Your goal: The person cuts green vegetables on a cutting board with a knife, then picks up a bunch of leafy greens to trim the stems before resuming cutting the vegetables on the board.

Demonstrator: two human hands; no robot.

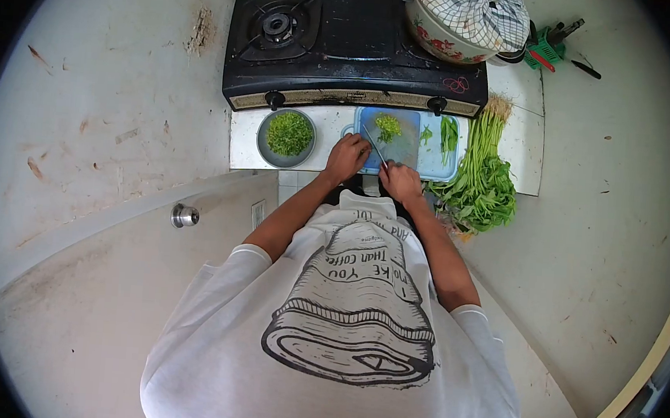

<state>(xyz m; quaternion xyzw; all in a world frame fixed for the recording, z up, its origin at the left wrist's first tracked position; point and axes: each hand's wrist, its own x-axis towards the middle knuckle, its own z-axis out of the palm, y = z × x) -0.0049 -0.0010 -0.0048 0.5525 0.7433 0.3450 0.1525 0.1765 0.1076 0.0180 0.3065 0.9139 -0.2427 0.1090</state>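
My right hand (403, 183) is closed round the handle of a knife (376, 147), whose blade slants up and left over a blue cutting board (452, 173). Close to the blade, at the board's left edge, my left hand (348, 158) has its fingers curled down; whatever they may hold is hidden. Finely chopped greens (388, 127) lie in a small pile beyond the knife. Several cut green pieces (449, 135) rest on the board's right part.
Left of the board stands a grey bowl (262, 146) of chopped greens. A bunch of leafy greens (487, 161) lies to the right. Behind are a black gas stove (345, 70), a cloth-covered flowered pot (440, 44) and a green basket (544, 53) with utensils. Walls flank both sides.
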